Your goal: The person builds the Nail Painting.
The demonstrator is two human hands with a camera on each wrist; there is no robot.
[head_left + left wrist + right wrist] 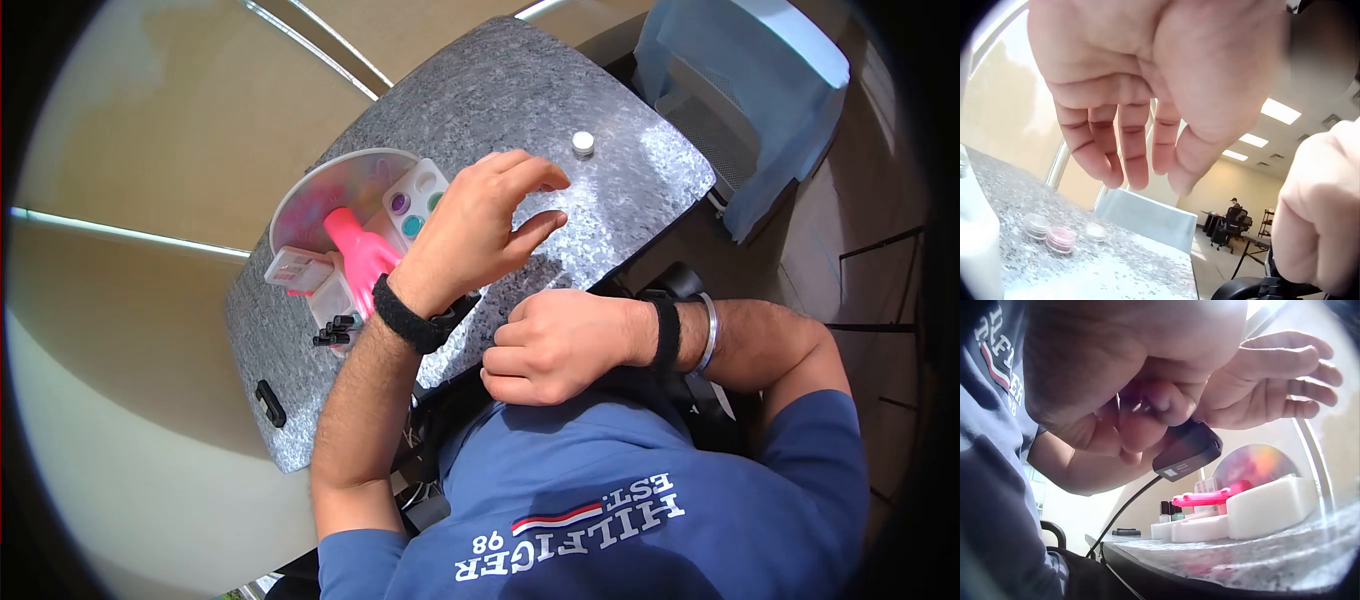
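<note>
My left hand [490, 220] is held above the table's near half, its fingers relaxed and slightly bent, with nothing between them. In the left wrist view the fingers hang loosely, and small round jars stand on the table beyond: a clear jar [1036, 225], a pink glitter jar [1060, 240] and a whitish jar [1096, 232]. My right hand [570, 345] is curled into a fist at the table's front edge, close to my shirt. In the right wrist view its fingers [1141, 428] fold in toward the palm; no object shows in it.
Left of my left hand sits a white organizer [1272, 506] with a pink hand-shaped piece [360, 250], a palette [405, 205] of coloured pots and black-capped bottles [335, 330]. A black device [270, 403] lies at the left edge. A blue-covered chair [740, 80] stands across the table.
</note>
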